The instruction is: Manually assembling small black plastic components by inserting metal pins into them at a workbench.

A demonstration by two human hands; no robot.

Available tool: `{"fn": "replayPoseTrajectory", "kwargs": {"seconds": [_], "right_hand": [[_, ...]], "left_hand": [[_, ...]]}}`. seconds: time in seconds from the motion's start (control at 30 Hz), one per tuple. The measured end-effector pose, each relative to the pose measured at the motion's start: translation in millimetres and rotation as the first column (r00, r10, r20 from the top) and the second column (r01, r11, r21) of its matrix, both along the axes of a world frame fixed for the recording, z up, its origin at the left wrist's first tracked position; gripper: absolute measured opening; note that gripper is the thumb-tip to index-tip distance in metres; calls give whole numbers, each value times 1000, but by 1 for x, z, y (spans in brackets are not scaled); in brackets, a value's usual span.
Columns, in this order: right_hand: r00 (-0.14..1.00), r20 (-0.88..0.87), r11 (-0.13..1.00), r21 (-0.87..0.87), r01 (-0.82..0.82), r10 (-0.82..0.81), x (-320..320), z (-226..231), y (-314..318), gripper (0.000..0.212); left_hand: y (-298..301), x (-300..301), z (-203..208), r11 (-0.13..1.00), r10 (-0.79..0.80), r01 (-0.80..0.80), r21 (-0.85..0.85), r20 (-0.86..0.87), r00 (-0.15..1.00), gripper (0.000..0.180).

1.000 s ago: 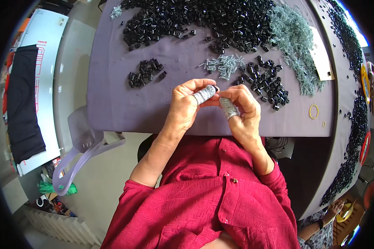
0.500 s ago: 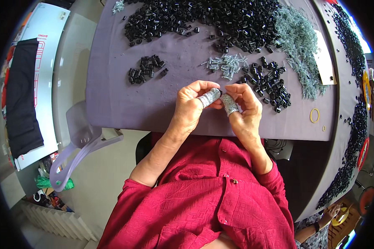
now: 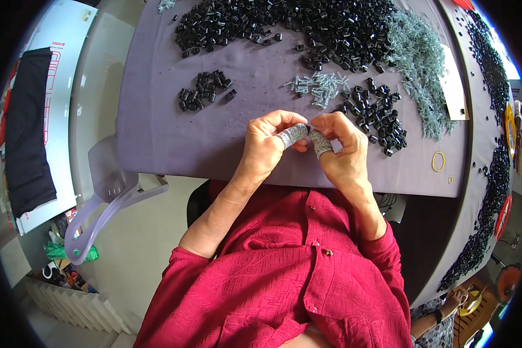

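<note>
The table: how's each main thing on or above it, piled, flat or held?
Table: partly covered with parts
Left hand: pinching, thumb wrapped
Right hand: close by, thumb wrapped, grip unclear
Held black piece: pinched, mostly hidden
Big black heap: loose, spread
Left black cluster: loose
Right black cluster: loose
Small spring pile: loose
Big spring heap: loose
Large yellow ring: lying flat

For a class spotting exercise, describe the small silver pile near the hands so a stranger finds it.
On the mauve table, look just beyond the right hand. The small silver pile lies left of a black cluster. Paler than the cluster, it is far smaller than the silver heap farther right.
</note>
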State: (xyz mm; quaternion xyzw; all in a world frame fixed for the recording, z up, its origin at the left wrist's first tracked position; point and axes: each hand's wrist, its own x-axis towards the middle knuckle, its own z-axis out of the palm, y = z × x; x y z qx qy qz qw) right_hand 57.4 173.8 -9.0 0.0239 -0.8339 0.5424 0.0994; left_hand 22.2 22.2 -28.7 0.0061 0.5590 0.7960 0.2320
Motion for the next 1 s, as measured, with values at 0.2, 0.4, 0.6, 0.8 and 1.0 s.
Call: {"fn": "replayPoseTrajectory", "kwargs": {"seconds": [0.2,0.4,0.6,0.8,1.0], "right_hand": [[998,51,998,41,-45,43,-5,7,-1,34],[996,75,998,-35,-51,53,-7,1,-2,34],[995,21,992,86,-96,94,-29,9,-13,26],[952,-238,776,631,1,192,-73,4,-19,17],[961,-226,782,624,15,162,-79,4,-12,20]], "left_hand": [[-2,1,5,986,-3,-23,-165,-156,988,13],[-7,-4,6,984,-103,87,-158,-94,990,15],[-20,-7,-9,980,199,-199,24,0,980,11],[-33,-10,-8,957,247,-260,128,107,963,11],[-38,-7,-10,939,256,-279,201,133,957,14]]}}
